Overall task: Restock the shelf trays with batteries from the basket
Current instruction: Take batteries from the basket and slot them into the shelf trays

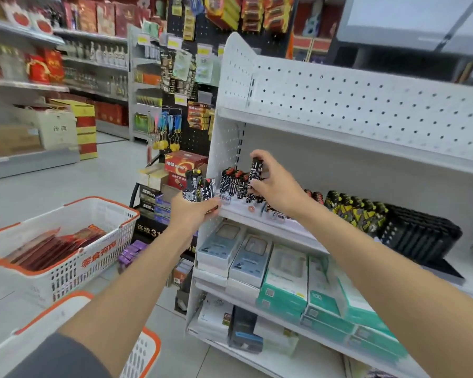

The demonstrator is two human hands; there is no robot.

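Observation:
My left hand [193, 211] grips a bunch of black-and-white patterned battery packs [198, 188], held upright just left of the shelf's end panel. My right hand [273, 182] pinches one black-and-white battery pack [256, 170] upright above the white shelf tray [241, 210]. Several similar packs [234, 184] stand in that tray. Further right on the same shelf stand yellow-and-black packs [355, 208] and a black tray [421, 236]. A white basket with orange rim [74, 266] sits at the lower left, holding red packets [55, 246].
A second orange-rimmed basket [145, 353] is at the bottom edge. Below the battery shelf lie grey and teal boxes [284, 274]. A black pegboard rack [180, 77] with hanging goods and stacked cartons [183, 163] stands left of the shelf. An aisle floor opens to the left.

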